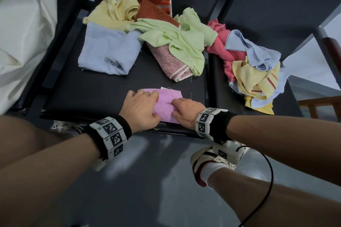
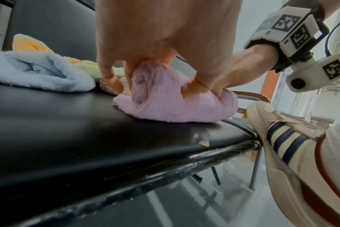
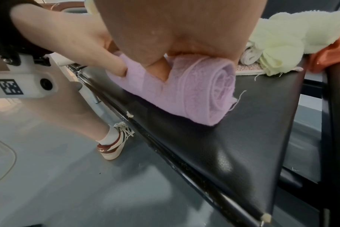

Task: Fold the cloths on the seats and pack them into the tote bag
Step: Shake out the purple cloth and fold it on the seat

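Pink cloth (image 1: 167,104): rolled up, lying at the front edge of the black seat (image 1: 103,96), its spiral end showing on the right.
Left hand (image 1: 141,108): fingers curled over the roll's left part, gripping it.
Right hand (image 1: 187,109): fingers and thumb clamped on the right part.
Loose cloths: blue cloth (image 1: 108,51) and green cloth (image 1: 177,42) behind, toward the seat's back.
Tote bag (image 1: 22,29): white, on the far left.

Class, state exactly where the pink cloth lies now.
In the head view the pink cloth lies at the middle seat's front edge, gripped by left hand and right hand.
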The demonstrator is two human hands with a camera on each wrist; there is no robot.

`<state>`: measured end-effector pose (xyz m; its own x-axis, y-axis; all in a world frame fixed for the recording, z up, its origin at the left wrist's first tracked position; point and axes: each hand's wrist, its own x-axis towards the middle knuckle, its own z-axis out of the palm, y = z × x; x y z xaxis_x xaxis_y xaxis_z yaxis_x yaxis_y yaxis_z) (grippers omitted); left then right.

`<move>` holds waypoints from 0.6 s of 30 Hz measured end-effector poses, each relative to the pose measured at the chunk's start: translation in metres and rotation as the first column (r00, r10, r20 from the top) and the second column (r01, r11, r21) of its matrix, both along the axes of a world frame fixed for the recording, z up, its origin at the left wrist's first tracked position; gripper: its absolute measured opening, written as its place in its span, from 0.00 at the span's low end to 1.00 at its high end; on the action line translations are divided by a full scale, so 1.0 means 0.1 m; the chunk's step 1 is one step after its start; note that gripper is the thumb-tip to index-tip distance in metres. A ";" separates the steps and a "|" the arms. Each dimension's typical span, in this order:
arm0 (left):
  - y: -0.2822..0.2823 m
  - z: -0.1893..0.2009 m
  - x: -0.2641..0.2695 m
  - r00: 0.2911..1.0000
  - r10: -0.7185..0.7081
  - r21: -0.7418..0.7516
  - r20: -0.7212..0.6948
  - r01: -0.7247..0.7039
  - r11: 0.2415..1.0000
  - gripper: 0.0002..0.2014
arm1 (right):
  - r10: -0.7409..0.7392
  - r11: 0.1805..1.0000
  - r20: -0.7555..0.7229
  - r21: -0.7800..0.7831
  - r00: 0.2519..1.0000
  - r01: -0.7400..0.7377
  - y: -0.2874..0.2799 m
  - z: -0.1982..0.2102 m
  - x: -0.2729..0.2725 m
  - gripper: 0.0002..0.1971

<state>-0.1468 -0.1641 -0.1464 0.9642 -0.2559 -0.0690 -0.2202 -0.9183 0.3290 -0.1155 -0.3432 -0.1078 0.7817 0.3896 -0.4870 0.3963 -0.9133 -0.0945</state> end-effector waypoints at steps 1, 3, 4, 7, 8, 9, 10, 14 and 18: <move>0.00 0.00 0.01 1.000 0.004 -0.017 0.006 -0.004 1.000 0.17 | -0.001 1.000 0.005 0.012 1.000 0.001 -0.01 -0.01 -0.01 0.19; 0.01 0.01 0.02 1.000 0.023 -0.048 0.007 -0.022 0.999 0.18 | 0.001 0.999 0.026 0.032 1.000 -0.002 -0.02 -0.02 -0.01 0.21; 0.01 0.00 0.02 0.999 0.032 -0.053 -0.001 -0.032 0.998 0.20 | 0.003 0.999 0.037 0.034 0.999 -0.004 -0.03 -0.03 -0.02 0.22; 0.01 -0.02 0.04 0.999 0.041 -0.066 -0.026 -0.043 0.997 0.20 | -0.007 0.999 0.065 0.044 0.998 0.005 -0.06 -0.01 -0.02 0.24; 0.01 -0.02 0.04 0.998 0.048 -0.079 -0.040 -0.051 0.996 0.19 | -0.013 0.998 0.069 0.057 0.998 0.010 -0.06 0.00 -0.02 0.25; 0.01 -0.02 0.04 0.997 0.054 -0.089 -0.059 -0.059 0.994 0.20 | -0.016 0.998 0.072 0.067 0.997 0.011 -0.06 0.01 -0.02 0.26; 0.01 -0.01 0.04 0.995 0.061 -0.092 -0.080 -0.068 0.993 0.20 | -0.013 0.998 0.075 0.070 0.997 0.008 -0.07 0.02 -0.03 0.27; 0.00 0.07 0.03 0.980 0.121 -0.104 -0.158 -0.138 0.985 0.14 | 0.047 0.998 0.086 0.042 0.995 -0.051 -0.07 -0.01 -0.03 0.26; 0.01 0.02 0.01 0.993 0.110 -0.142 -0.048 -0.116 0.983 0.17 | 0.052 0.999 0.051 -0.005 0.997 -0.052 -0.05 0.00 0.01 0.22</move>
<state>-0.1458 -0.1635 -0.1447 0.9847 -0.1555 -0.0785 -0.1016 -0.8789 0.4661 -0.1150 -0.3482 -0.1076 0.7841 0.4285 -0.4490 0.4476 -0.8916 -0.0694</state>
